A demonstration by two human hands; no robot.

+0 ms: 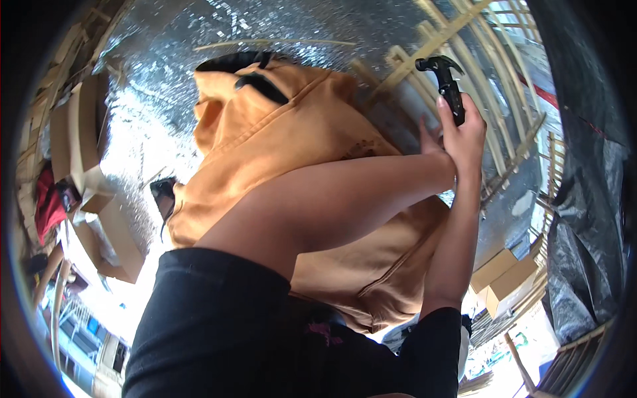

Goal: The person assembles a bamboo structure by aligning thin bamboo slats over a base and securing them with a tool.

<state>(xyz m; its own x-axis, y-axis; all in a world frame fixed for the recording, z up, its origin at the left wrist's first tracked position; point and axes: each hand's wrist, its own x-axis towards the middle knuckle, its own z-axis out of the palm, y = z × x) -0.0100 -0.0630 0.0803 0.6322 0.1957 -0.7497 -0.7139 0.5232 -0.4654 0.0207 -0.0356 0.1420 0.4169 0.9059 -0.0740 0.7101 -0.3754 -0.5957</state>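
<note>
A short black claw hammer [448,86] is upright in my right hand [463,129], whose fingers wrap round its handle. The hammer head is at the top, with the claw toward the right. Reaching across my body, my left arm ends beside the right wrist. Only part of my left hand [431,140] shows there: one digit sticks up and the other fingers are hidden, so its hold is unclear. Close beyond both hands lies a lattice of pale wooden strips [434,43]. Baggy orange-brown cloth [292,139] spreads under my arms.
Shiny dark sheeting [166,40] covers the ground ahead, with a thin stick [275,44] on it. Cardboard boxes stand at left [83,126] and a cardboard box [504,278] at lower right. Dark plastic sheeting [584,265] hangs at the right. A red cloth [50,205] is far left.
</note>
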